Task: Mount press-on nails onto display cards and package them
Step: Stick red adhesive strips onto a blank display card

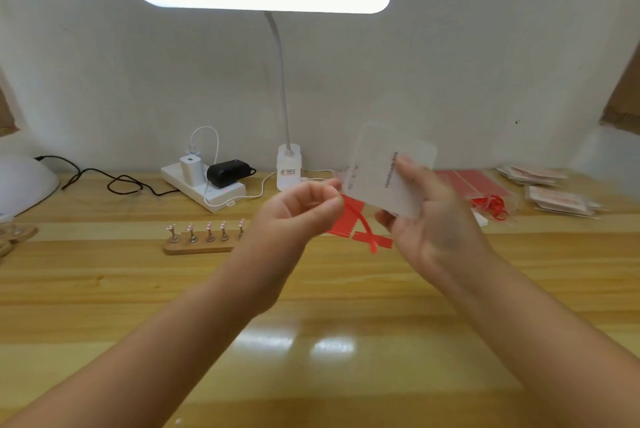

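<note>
Both hands [363,219] around raised card [391,171] (blurred)

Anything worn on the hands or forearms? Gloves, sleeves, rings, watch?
Nothing visible. The left hand and the right hand are bare, no gloves. Both forearms are bare up to the frame edge, no sleeves, watch or bracelet. No rings show, though some fingers are blurred or hidden.

A single wide-angle head view looks forward and down from the person's own eye level, close over the wooden desk [104,289]. It faces the white wall [450,64] at 12 o'clock, where straight edges bow near the frame borders. Both forearms enter from 6 o'clock, near the lens.
</note>
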`<state>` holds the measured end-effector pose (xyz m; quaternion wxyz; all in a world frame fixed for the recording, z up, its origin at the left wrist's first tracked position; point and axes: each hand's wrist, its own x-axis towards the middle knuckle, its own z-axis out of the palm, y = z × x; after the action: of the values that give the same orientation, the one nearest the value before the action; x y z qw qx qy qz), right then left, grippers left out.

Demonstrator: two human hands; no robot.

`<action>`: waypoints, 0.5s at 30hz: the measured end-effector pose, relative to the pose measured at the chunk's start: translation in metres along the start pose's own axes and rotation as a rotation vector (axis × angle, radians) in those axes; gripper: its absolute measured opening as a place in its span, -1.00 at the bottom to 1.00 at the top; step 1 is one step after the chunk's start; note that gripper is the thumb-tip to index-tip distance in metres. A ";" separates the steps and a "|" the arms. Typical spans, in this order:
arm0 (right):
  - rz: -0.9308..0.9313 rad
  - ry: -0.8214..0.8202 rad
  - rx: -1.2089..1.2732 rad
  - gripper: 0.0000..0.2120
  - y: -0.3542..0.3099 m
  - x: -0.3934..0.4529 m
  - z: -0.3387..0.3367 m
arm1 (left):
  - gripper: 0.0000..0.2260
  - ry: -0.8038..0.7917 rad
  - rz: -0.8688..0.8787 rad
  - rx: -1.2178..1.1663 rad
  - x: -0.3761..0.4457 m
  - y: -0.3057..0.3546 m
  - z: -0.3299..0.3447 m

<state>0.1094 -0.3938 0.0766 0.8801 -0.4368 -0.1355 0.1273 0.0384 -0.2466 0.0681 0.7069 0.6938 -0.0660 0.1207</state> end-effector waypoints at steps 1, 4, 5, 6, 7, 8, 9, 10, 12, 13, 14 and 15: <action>0.004 -0.024 0.005 -0.82 0.003 -0.003 0.004 | -0.90 -0.031 -0.006 0.033 -0.003 0.000 0.003; 0.025 -0.117 -0.022 -0.68 0.008 -0.010 0.010 | -0.90 0.000 0.059 0.143 -0.007 0.001 0.009; 0.027 -0.135 -0.047 -0.66 0.009 -0.011 0.011 | -0.93 0.030 0.098 0.195 -0.007 0.002 0.010; 0.029 -0.145 -0.075 -0.65 0.010 -0.011 0.011 | -0.96 0.066 0.133 0.233 -0.007 0.004 0.010; 0.028 -0.144 -0.106 -0.64 0.011 -0.011 0.010 | -0.96 0.101 0.162 0.251 -0.006 0.005 0.008; 0.026 -0.136 -0.137 -0.63 0.012 -0.011 0.009 | -0.96 0.127 0.186 0.259 -0.005 0.007 0.006; 0.018 -0.131 -0.167 -0.62 0.011 -0.009 0.008 | -0.95 0.148 0.213 0.283 -0.005 0.008 0.003; 0.006 -0.134 -0.187 -0.61 0.010 -0.008 0.006 | -0.94 0.168 0.254 0.347 -0.004 0.010 -0.001; -0.015 -0.137 -0.195 -0.59 0.004 -0.005 0.003 | -0.95 0.175 0.337 0.555 -0.003 0.015 -0.009; -0.026 -0.143 -0.216 -0.59 0.000 -0.004 0.001 | -0.94 0.162 0.356 0.634 -0.003 0.017 -0.013; -0.041 -0.156 -0.261 -0.61 -0.003 -0.003 -0.001 | -0.91 0.144 0.360 0.677 -0.003 0.019 -0.015; -0.058 -0.164 -0.331 -0.63 -0.005 -0.003 -0.003 | -0.89 0.121 0.349 0.689 -0.003 0.020 -0.018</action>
<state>0.1086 -0.4001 0.0783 0.7857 -0.5596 -0.2383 0.1127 0.0293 -0.2288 0.0863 0.4038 0.8606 -0.0967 0.2949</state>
